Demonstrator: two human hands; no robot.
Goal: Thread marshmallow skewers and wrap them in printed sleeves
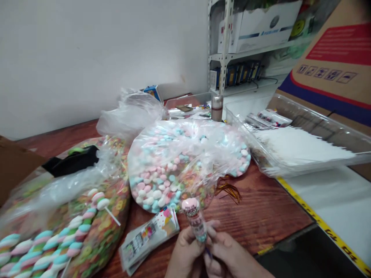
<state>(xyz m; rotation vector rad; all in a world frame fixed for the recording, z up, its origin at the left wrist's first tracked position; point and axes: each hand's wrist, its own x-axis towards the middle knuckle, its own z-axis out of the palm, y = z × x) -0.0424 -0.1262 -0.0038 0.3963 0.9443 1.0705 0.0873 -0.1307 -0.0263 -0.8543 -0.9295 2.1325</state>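
Observation:
At the bottom centre, my left hand [184,256] and my right hand [228,259] hold a small labelled candy tube with a pink top [193,220] upright between their fingers. A stack of printed packets [148,242] lies just left of my hands. Beyond them sits a transparent bag of pink, blue and white candies [185,162]. A bulging bag of multicoloured ring candies [101,208] fills the left side, with twisted pastel marshmallow sticks [49,247] lying over it.
A transparent plastic tray [301,148] holding white sheets stands at right, on a reddish wooden table [261,216]. A metal can [217,107] stands at the back. Yellow-and-black tape [324,226] runs along the table's right edge. A cardboard box and metal shelving rise behind.

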